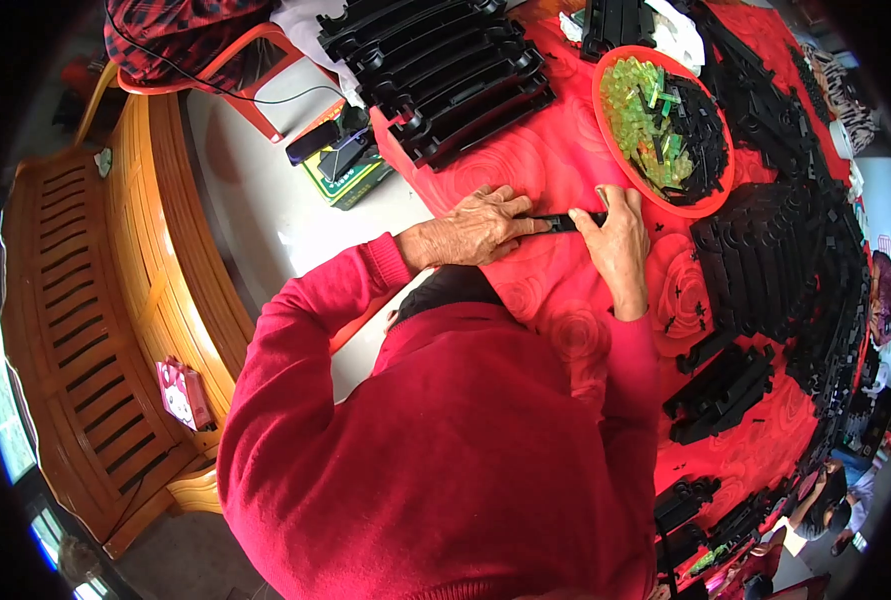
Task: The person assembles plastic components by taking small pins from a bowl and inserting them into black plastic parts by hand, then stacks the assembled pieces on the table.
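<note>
Both of my hands are on a short black plastic piece (562, 223) just over the red cloth. My left hand (477, 228) comes from the left, its fingers closed on the piece's left end. My right hand (617, 242) pinches the right end between thumb and fingers. The middle of the piece shows between the hands; its ends are partly covered by fingers. Beyond my right hand stands an orange-red basin (603, 130). Inside it lie yellow-green translucent bits (633, 100) and small black plastic parts (703, 140).
A stack of long black plastic mouldings (440, 75) stands at the far left of the red tablecloth (535, 275). More black mouldings (755, 255) pile up at the right. A green box (350, 185) with phones on it sits left of the cloth, near a wooden bench (75, 330).
</note>
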